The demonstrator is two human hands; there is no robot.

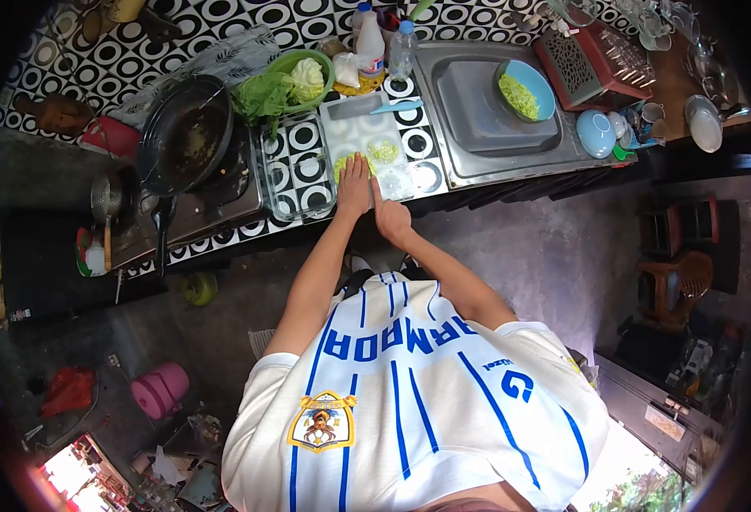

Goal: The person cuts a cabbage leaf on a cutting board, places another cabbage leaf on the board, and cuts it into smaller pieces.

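My left hand point(356, 183) lies with its fingers stretched flat over shredded green vegetable point(340, 167) at the near left part of a pale, translucent tray point(335, 112). Beside it, to the right, my right hand point(390, 217) has its index finger stretched onto the tray's near part, while its other fingers are curled; nothing is visible in it. A small heap of shredded vegetable point(383, 153) sits on the tray just beyond my fingertips. Across the tray's far right edge lies a light blue knife point(397, 107). Left of the tray is a clear glass dish point(314, 210).
A green basket point(328, 84) with cabbage and leaves stands behind the dish. Bottles point(403, 53) are at the back. At left, a black wok point(186, 135) is on the stove. A blue bowl point(544, 89) of shreds rests on a grey tub point(488, 126) over the sink.
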